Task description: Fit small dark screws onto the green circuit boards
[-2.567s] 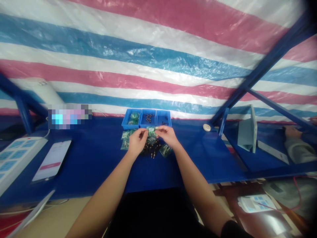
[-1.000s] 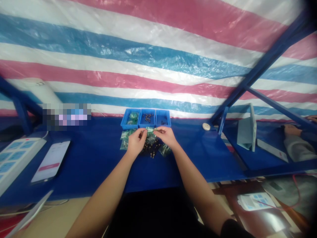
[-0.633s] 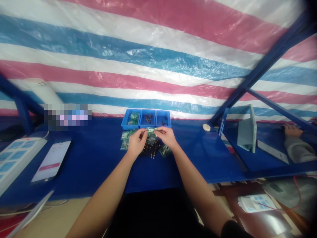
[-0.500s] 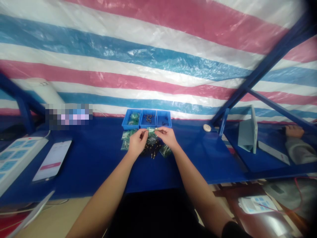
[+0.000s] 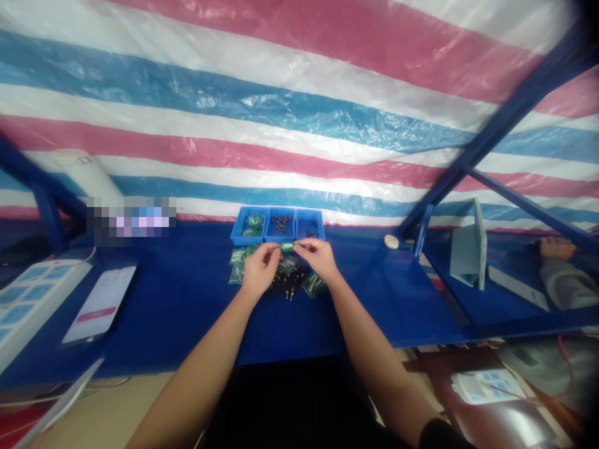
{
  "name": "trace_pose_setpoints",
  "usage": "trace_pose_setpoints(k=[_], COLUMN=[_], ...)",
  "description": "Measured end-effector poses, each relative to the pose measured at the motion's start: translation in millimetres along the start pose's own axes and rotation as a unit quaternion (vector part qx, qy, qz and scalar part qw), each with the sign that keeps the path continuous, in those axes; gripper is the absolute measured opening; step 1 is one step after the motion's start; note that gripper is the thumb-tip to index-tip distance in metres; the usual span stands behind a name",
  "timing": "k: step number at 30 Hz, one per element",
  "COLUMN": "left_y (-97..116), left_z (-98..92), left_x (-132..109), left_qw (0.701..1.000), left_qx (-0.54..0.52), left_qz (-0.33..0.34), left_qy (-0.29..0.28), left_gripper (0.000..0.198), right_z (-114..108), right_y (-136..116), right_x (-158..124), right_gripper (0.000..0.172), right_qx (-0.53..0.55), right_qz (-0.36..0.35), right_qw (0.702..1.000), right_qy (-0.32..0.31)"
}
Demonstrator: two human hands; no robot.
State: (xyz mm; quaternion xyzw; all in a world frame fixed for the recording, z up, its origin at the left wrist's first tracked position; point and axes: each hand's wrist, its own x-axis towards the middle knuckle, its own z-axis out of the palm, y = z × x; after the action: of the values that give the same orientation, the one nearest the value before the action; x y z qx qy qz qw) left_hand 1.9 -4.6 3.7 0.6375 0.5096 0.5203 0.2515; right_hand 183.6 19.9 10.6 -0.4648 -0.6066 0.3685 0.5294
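In the head view, I see a person working at the blue desk [image 5: 187, 299], with both forearms coming over its near edge. The left hand [image 5: 261, 267] has its thumb and fingers closed narrowly on one end of a small green packet [image 5: 287, 247]. The right hand [image 5: 318, 259] pinches the other end in the same narrow manner, so the packet is between the two hands. It is in front of the trays at the far edge of the desk, over a heap of dark and gold parts [image 5: 285, 282]; how high it is, I cannot tell.

More green packets [image 5: 237, 267] lie to the left of the heap, and one clear bag [image 5: 313, 285] lies on its right side. Three blue trays stand in a row at the far edge: the left tray [image 5: 247, 241] carries green packets, the middle tray [image 5: 277, 239] small parts, the right tray [image 5: 320, 233] some dark pieces.

Towards the near left corner of the desk there is a phone [image 5: 99, 305], and beside it a white power strip [image 5: 28, 299]. Near the far right corner lies a pale round disc [image 5: 391, 241].
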Motion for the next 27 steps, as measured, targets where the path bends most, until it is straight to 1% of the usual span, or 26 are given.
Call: trace_pose_setpoints(k=[3,6,8,10,12,14,17,20,21,23,25,27], left_y=[1.7,3.5,3.8,3.3,2.0,0.5,-1.7,-2.8,-2.8,-2.1,-0.9,0.4], left_z=[-1.1,-2.2,-1.5,0.3,2.3,3.5,3.5,2.3,1.8,1.2,1.2,1.9], left_x=[0.0,0.1,-0.2,-0.8,-1.3,-1.1,0.4,1.9,2.2,2.2,1.7,1.2], left_qw=[0.999,1.000,1.000,1.000,1.000,0.999,0.999,0.999,0.998,0.998,0.998,0.997], left_qx=[-0.037,-0.027,-0.015,-0.003,0.004,0.002,-0.006,-0.032,-0.040,-0.049,-0.052,-0.058], left_qz=[-0.002,-0.001,0.003,0.008,0.011,0.012,0.006,-0.007,-0.012,-0.020,-0.025,-0.029], left_qy=[-0.011,-0.001,0.012,0.019,0.025,0.033,0.046,0.040,0.036,0.033,0.033,0.029], left_gripper=[0.026,0.025,0.023,0.021,0.019,0.019,0.020,0.027,0.031,0.037,0.040,0.040], right_z=[-0.6,-2.0,-2.8,-3.1,-2.9,-2.4,-1.7,-0.6,-0.1,0.7,1.1,1.1], right_y=[-5.0,-8.3,-8.3,-6.8,-5.2,-4.5,-4.6,-4.2,-3.9,-3.1,-2.5,-2.6], right_x=[-1.6,-1.8,-0.9,0.2,1.0,1.1,0.6,0.6,0.7,0.8,0.7,0.7], right_gripper=[0.030,0.032,0.029,0.028,0.031,0.036,0.038,0.045,0.043,0.035,0.030,0.028], right_qx=[0.038,0.066,0.065,0.070,0.075,0.073,0.066,0.085,0.093,0.100,0.096,0.087], right_qz=[0.010,0.002,0.008,0.019,0.031,0.041,0.044,0.051,0.055,0.058,0.049,0.040], right_qw=[0.999,0.995,0.996,0.997,0.997,0.996,0.995,0.993,0.992,0.991,0.992,0.993], right_qy=[-0.033,-0.074,-0.063,-0.030,-0.011,-0.022,-0.052,-0.060,-0.060,-0.065,-0.069,-0.066])
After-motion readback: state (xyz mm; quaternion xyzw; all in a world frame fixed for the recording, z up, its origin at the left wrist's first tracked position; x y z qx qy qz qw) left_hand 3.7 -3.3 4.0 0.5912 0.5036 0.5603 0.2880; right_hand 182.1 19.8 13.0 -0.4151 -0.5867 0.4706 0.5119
